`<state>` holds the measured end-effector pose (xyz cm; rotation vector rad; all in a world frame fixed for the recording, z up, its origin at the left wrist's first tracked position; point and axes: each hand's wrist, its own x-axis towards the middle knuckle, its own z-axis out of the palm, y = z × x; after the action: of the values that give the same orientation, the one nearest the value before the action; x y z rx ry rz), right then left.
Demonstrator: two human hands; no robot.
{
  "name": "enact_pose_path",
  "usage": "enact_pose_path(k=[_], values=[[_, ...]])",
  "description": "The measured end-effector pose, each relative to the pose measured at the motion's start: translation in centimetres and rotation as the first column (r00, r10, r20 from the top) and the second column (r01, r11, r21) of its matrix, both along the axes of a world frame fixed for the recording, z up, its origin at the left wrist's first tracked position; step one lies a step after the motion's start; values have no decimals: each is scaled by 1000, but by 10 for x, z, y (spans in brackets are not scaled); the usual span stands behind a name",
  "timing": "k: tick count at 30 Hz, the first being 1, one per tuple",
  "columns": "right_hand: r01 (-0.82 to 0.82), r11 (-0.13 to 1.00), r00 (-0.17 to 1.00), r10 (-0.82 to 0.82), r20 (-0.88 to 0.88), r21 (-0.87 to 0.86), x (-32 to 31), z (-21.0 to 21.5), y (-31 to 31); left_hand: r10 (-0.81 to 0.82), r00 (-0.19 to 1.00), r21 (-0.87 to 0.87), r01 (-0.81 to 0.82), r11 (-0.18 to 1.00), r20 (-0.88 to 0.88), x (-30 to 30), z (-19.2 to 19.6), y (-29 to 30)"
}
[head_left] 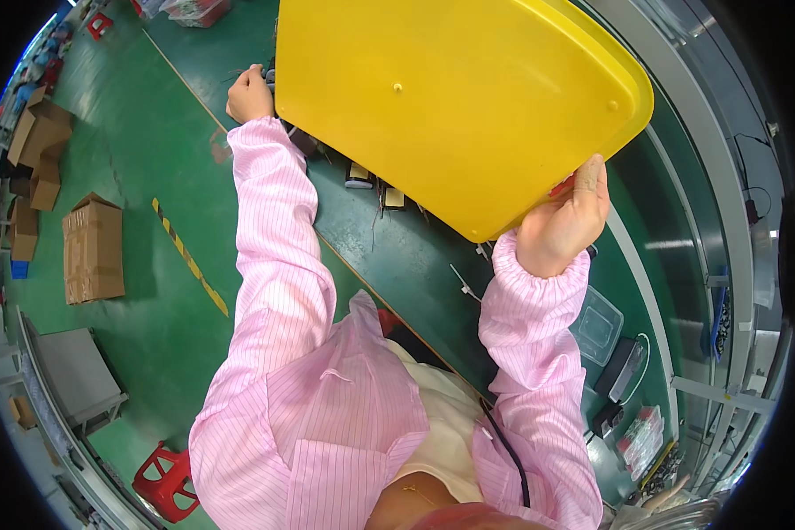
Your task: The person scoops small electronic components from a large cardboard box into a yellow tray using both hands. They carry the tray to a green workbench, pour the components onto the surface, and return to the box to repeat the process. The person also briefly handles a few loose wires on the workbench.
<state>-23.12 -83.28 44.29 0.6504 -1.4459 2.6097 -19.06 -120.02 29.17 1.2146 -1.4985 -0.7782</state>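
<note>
1. Big yellow plastic tray [450,97] held up, underside to cam, at 12–2 o'clock over the green bench [397,247].
2. R hand [564,221] clamps its near corner; L hand [249,93] closed at the far edge, grip prob. on the rim, partly hidden.
3. Looks stiff, light, smooth, so slippery; best held by opposite rims, two-handed.
4. Small parts [371,185] lie below, at 6 o'clock of tray.

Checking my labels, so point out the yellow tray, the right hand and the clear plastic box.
yellow tray [442,97], head view, middle of its underside.
right hand [564,221], head view, back of the hand gripping the tray's edge.
clear plastic box [599,325], head view, its top.
</note>
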Motion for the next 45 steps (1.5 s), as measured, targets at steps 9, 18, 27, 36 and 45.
enact_pose_path(k=[9,18,27,36,45], values=[[-77,993,968,96,233,-88,-9,10,-13,23,984,-236,20,971,179,4,4,16],[-119,967,944,180,278,-225,-21,13,0,138,974,8,-142,990,179,-17,-1,6],[-62,963,946,140,292,-261,-27,19,6,228,966,47,-235,971,121,-33,6,14],[-188,909,954,260,152,-373,-39,42,63,230,962,0,-233,972,149,-28,-4,8],[-257,893,966,249,-70,-369,6,88,187,266,964,-75,-267,961,-26,-24,-13,-1]])
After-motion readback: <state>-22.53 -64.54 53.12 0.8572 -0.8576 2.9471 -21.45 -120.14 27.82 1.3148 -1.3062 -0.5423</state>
